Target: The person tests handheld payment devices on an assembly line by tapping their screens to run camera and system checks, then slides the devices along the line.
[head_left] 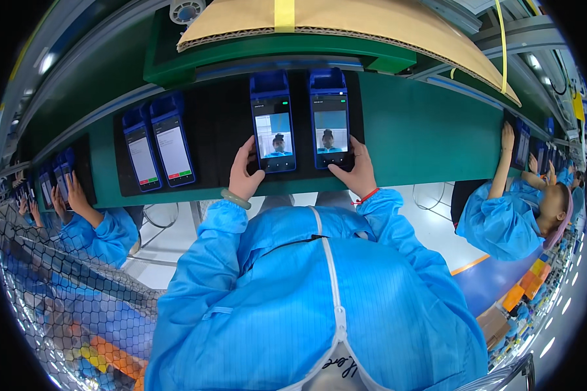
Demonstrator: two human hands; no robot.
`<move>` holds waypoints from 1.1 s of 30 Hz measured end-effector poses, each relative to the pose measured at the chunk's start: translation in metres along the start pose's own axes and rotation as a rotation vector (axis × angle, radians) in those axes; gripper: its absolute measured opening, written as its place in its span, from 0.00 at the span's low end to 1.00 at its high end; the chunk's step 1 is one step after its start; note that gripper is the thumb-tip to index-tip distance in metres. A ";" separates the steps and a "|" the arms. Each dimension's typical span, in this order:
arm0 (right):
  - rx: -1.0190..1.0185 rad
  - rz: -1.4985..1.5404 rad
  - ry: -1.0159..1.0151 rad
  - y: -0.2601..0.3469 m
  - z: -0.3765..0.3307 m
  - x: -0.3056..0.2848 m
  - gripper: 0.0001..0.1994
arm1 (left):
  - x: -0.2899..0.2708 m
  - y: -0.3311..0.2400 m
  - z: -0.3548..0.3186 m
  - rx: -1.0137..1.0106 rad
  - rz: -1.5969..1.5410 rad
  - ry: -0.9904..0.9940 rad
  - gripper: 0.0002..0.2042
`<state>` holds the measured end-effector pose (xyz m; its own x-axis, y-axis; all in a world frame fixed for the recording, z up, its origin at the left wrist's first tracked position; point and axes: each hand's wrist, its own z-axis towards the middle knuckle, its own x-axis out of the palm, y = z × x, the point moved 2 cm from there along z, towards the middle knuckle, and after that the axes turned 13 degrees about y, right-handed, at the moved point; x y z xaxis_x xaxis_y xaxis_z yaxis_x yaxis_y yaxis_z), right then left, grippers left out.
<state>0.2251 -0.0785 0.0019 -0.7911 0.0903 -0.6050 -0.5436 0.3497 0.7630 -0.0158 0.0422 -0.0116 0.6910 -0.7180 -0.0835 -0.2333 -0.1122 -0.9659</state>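
Two blue handheld payment terminals lie side by side on a black mat, their printer ends pointing away from me. My left hand (244,171) grips the lower left corner of the left terminal (274,124), thumb at its bottom edge and fingers along its side. In the same way, my right hand (357,169) has hold of the right terminal (331,120) at its lower right corner. Both screens show a live-looking camera picture of a person. A green bangle circles my left wrist and a red band my right.
Two more terminals (168,140) with white screens and red and green buttons lie to the left on the black mat (215,124). Beyond the green bench (398,130), a cardboard sheet (359,19) rests on a green raised shelf. Co-workers in blue smocks (502,221) sit on both sides.
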 end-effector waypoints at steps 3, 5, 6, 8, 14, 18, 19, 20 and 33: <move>-0.008 -0.025 -0.011 0.000 0.000 0.002 0.39 | -0.002 0.003 0.002 -0.006 0.046 0.027 0.37; -0.005 -0.040 -0.017 0.000 0.001 0.006 0.39 | -0.003 0.002 0.002 -0.032 0.082 0.033 0.37; 0.028 -0.071 -0.036 0.000 0.001 0.008 0.40 | -0.003 0.001 0.001 -0.060 0.117 0.038 0.38; 0.061 -0.105 -0.053 0.003 0.001 0.011 0.40 | -0.003 0.000 0.001 -0.036 0.124 0.048 0.38; 0.096 -0.190 -0.087 0.005 0.003 0.013 0.41 | 0.000 -0.005 0.001 -0.047 0.208 0.027 0.39; 0.085 -0.150 -0.048 0.004 0.003 0.011 0.42 | 0.005 -0.003 0.003 -0.085 0.261 -0.032 0.38; 0.097 -0.128 -0.035 0.004 0.003 0.010 0.42 | 0.005 -0.003 0.003 -0.082 0.261 -0.031 0.38; 0.097 -0.130 -0.038 0.004 0.003 0.010 0.42 | 0.005 -0.004 0.003 -0.091 0.242 -0.028 0.38; 0.042 0.027 0.058 -0.003 0.005 -0.002 0.37 | 0.001 -0.005 0.007 -0.092 0.081 0.017 0.38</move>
<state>0.2300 -0.0747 -0.0001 -0.8209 0.0461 -0.5693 -0.5108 0.3868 0.7678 -0.0092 0.0463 -0.0084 0.6559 -0.7387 -0.1557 -0.3503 -0.1152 -0.9295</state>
